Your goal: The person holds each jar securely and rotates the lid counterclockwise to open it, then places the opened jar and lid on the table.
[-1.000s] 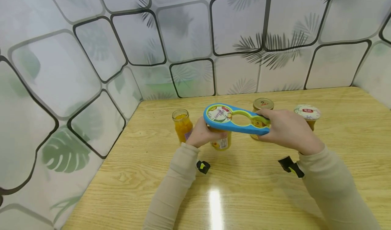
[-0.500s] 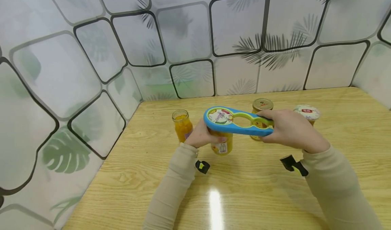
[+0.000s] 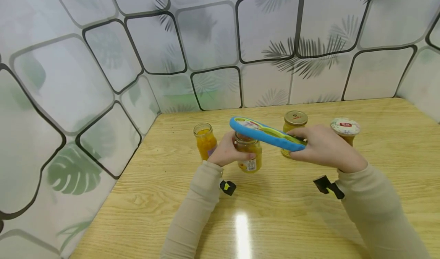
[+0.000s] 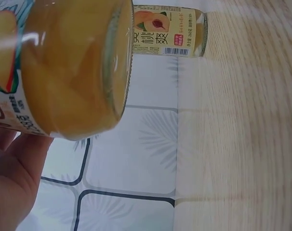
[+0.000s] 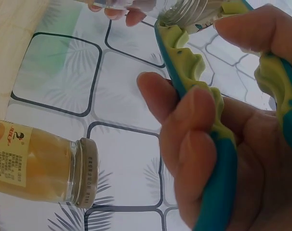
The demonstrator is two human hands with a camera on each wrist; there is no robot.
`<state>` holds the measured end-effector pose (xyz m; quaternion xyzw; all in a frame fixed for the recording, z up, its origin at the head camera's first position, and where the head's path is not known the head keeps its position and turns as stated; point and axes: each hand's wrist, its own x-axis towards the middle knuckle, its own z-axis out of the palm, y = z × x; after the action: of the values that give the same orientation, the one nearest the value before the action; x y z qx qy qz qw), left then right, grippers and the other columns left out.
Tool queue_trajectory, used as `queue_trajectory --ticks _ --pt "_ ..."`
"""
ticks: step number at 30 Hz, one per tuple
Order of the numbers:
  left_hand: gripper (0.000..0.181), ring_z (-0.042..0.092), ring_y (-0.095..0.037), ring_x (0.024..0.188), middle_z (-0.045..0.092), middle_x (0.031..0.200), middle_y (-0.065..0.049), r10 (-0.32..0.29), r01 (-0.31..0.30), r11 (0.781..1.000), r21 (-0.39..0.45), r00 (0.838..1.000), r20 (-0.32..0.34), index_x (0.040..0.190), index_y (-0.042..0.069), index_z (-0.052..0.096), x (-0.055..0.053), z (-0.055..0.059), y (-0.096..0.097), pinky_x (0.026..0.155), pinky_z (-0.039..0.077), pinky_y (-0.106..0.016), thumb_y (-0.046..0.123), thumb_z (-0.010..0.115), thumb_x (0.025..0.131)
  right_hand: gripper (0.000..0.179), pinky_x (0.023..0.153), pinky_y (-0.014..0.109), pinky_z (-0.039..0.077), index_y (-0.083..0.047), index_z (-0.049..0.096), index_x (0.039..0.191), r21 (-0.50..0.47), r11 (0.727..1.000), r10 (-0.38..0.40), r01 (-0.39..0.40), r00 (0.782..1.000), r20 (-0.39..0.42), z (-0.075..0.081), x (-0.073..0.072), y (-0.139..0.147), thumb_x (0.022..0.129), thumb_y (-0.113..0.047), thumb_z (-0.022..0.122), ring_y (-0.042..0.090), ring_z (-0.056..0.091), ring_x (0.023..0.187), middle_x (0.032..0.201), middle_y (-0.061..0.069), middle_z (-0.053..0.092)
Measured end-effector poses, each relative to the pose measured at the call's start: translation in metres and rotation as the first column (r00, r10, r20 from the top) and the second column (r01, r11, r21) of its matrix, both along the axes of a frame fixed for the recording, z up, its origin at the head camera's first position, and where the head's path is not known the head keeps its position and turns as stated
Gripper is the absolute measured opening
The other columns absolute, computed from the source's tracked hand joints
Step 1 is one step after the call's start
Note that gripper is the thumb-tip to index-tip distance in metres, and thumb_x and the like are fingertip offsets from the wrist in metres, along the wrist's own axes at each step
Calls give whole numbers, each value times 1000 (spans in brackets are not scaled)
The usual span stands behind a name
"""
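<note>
My left hand (image 3: 228,151) grips a glass jar of yellow fruit (image 3: 252,165) around its side. That jar fills the upper left of the left wrist view, its base raised off the table. In my right hand (image 3: 321,146) are the handles of a blue and lime-green jar opener (image 3: 266,135), which slants across above the jar. At the opener's far end sits a printed lid (image 3: 251,124), tipped up from the jar's mouth. The right wrist view shows the bare threaded glass neck (image 5: 187,10) beside the opener's toothed inner edge.
An open jar of orange fruit (image 3: 205,140) stands to the left of my left hand. Behind the opener is a jar with a gold lid (image 3: 296,117). Further right, a jar with a white patterned lid (image 3: 345,126) is partly behind my right hand. A patterned wall (image 3: 268,83) backs the wooden table (image 3: 154,198).
The opener has tilted up from lying flat over the jar's top, lifting the lid, so the jar's glass rim now shows. The jar dipped slightly lower; my left hand keeps its grip.
</note>
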<state>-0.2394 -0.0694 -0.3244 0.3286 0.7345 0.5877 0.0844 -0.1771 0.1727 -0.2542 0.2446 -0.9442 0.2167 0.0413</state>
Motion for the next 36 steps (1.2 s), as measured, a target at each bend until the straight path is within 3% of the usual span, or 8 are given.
queue_trajectory --ticks 5,8,13,19,25,29,36 --pt "49 57 -21 94 58 107 -16 35 -35 999 -9 999 19 115 -1 50 -1 1 1 78 48 -32 0 70 70 27 46 26 32 -12 64 94 -1 1000 -10 10 1000 6 0 -1 0 72 -27 68 10 40 51 62 -6 50" --pt "48 58 -19 93 59 106 -13 96 -95 995 -38 995 11 113 -1 54 -2 1 2 76 48 -30 4 73 69 21 46 26 31 -11 62 88 9 999 -34 34 999 12 -1 -2 0 72 -24 65 11 39 50 59 -6 47" --pt "46 58 -14 87 61 101 -6 229 -232 966 -116 973 -38 106 2 59 -3 0 4 71 49 -26 12 78 66 13 44 26 28 -10 60 83 18 996 -85 84 994 62 -2 -5 1 74 -19 61 12 35 47 54 -3 41" --pt "46 58 -12 84 62 96 -2 305 -311 933 -180 950 -61 103 4 61 -4 -3 6 69 49 -24 15 80 63 14 43 27 26 -8 58 80 18 995 -101 100 990 101 -5 -8 4 76 -21 60 12 32 46 53 -2 39" --pt "46 55 -13 80 62 91 0 319 -314 909 -276 947 -27 100 6 62 -7 -5 7 64 48 -24 19 82 61 15 42 26 26 -8 58 76 46 993 -113 108 987 115 -6 -10 5 77 -22 61 12 32 45 52 -2 37" --pt "48 58 -13 78 62 90 -2 295 -282 908 -308 955 -5 103 3 60 -8 -8 8 63 49 -24 17 81 62 14 42 26 26 -8 58 77 53 993 -115 110 986 117 -6 -10 5 77 -21 60 12 32 45 53 -1 38" --pt "50 58 -13 80 62 94 -5 294 -276 907 -319 956 7 105 1 59 -7 -10 9 67 49 -23 15 81 62 16 42 27 26 -6 58 80 62 990 -133 126 982 131 -6 -11 6 77 -22 60 13 33 46 55 -1 40"
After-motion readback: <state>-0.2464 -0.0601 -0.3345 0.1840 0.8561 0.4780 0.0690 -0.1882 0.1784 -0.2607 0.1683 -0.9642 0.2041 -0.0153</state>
